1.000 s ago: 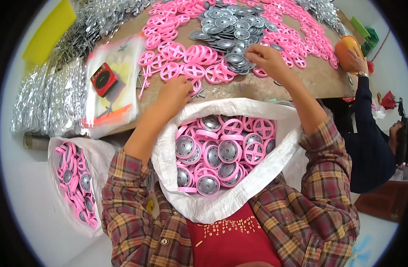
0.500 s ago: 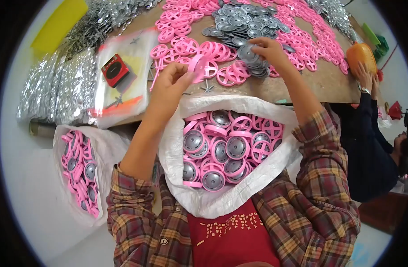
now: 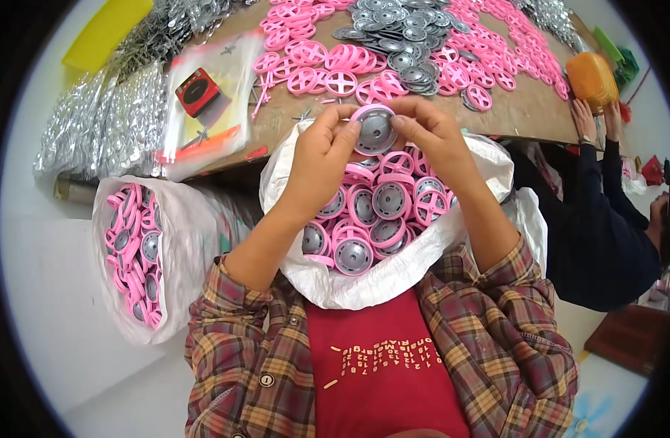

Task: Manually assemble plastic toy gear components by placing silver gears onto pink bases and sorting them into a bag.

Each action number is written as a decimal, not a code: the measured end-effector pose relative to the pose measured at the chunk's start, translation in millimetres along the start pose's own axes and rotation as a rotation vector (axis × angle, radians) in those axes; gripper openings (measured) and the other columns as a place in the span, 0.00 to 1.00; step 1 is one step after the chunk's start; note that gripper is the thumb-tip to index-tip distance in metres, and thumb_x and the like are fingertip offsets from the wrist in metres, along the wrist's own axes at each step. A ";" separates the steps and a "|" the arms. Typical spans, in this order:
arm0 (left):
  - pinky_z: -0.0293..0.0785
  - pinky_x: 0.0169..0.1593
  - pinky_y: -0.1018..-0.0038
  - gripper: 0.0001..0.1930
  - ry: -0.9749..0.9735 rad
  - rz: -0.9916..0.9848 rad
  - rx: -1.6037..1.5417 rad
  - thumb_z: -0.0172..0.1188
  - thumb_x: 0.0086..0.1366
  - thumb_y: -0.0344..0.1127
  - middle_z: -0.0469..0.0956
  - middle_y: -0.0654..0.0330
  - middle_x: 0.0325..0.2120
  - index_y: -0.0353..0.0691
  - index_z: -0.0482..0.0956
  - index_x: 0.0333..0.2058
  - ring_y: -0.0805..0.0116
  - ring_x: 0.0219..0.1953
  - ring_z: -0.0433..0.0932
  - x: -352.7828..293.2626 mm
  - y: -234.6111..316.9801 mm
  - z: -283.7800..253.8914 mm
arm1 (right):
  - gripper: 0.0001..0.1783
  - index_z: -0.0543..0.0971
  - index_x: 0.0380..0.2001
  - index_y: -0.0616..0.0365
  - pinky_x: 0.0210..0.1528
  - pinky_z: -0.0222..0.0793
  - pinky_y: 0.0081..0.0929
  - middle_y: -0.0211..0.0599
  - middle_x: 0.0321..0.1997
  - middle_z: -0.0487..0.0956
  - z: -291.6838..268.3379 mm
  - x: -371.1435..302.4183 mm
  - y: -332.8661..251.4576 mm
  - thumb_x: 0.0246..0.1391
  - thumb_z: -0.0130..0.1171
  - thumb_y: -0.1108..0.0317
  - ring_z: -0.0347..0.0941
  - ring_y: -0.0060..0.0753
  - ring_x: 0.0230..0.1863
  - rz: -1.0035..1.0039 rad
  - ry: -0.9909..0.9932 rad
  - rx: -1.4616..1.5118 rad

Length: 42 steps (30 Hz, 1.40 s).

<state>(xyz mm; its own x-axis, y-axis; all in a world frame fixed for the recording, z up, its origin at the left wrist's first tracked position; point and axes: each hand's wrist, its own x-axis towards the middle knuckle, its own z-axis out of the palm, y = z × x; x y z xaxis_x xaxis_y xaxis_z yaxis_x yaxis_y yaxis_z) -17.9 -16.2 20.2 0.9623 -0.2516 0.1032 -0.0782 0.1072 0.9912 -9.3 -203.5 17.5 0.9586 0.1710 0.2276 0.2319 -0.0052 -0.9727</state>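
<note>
Between my two hands, above the mouth of a white woven sack (image 3: 335,290), a toy wheel (image 3: 376,132) is held up: a grey disc sits in a pink plastic ring. My left hand (image 3: 314,160) pinches its left edge, and my right hand (image 3: 438,142) grips the right edge, fingers closed on both sides. Whether the disc is fully seated I cannot tell. Many similar pink-and-grey wheels (image 3: 354,255) fill the sack below. Loose grey discs (image 3: 400,61) lie heaped on the table beyond my hands, with pink spoked rings (image 3: 340,82) around them.
A red box-shaped device (image 3: 197,93) rests on clear plastic bags at the left. Silvery strips (image 3: 101,128) hang over the table's edge. Another sack (image 3: 175,292) of wheels stands at lower left. At right, another person's hands (image 3: 596,123) touch an orange object (image 3: 592,79).
My right hand has come back from the disc heap with a grey disc and met my left hand at the pink ring. Both hands now hold the joined pieces over the sack.
</note>
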 end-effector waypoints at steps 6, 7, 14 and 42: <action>0.68 0.27 0.78 0.09 0.073 0.104 0.310 0.50 0.64 0.28 0.74 0.60 0.20 0.30 0.73 0.40 0.79 0.23 0.70 -14.0 -17.6 5.9 | 0.10 0.71 0.43 0.61 0.28 0.66 0.14 0.28 0.30 0.73 13.6 -26.6 16.7 0.61 0.49 0.67 0.68 0.15 0.26 0.110 -0.016 -0.278; 0.68 0.27 0.79 0.08 0.073 0.063 0.273 0.50 0.64 0.28 0.74 0.61 0.20 0.31 0.73 0.39 0.79 0.23 0.70 -16.5 -18.6 4.7 | 0.11 0.70 0.42 0.61 0.27 0.66 0.14 0.28 0.30 0.73 15.5 -28.8 17.6 0.61 0.48 0.66 0.68 0.15 0.25 0.101 -0.015 -0.307; 0.73 0.36 0.70 0.13 -0.219 0.050 0.486 0.55 0.62 0.37 0.79 0.55 0.28 0.34 0.75 0.41 0.62 0.29 0.79 -13.4 -12.1 -17.8 | 0.12 0.74 0.43 0.60 0.29 0.68 0.18 0.30 0.32 0.75 -21.2 -15.3 -18.1 0.58 0.53 0.67 0.71 0.17 0.28 0.263 -0.343 -0.460; 0.69 0.39 0.62 0.08 -0.205 0.623 1.192 0.60 0.48 0.29 0.74 0.55 0.28 0.38 0.74 0.29 0.55 0.35 0.73 126.8 -92.8 -0.6 | 0.11 0.75 0.35 0.58 0.28 0.61 0.15 0.24 0.26 0.74 -106.7 91.2 78.4 0.50 0.62 0.66 0.67 0.15 0.25 0.073 0.304 -0.220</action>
<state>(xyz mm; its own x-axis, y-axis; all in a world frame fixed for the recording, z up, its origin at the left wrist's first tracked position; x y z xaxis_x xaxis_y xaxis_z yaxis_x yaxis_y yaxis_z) 111.5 -57.5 -58.8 0.6376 -0.6154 0.4635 -0.7580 -0.6084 0.2350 114.0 -293.4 -33.2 0.9714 -0.1376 0.1934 0.1598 -0.2236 -0.9615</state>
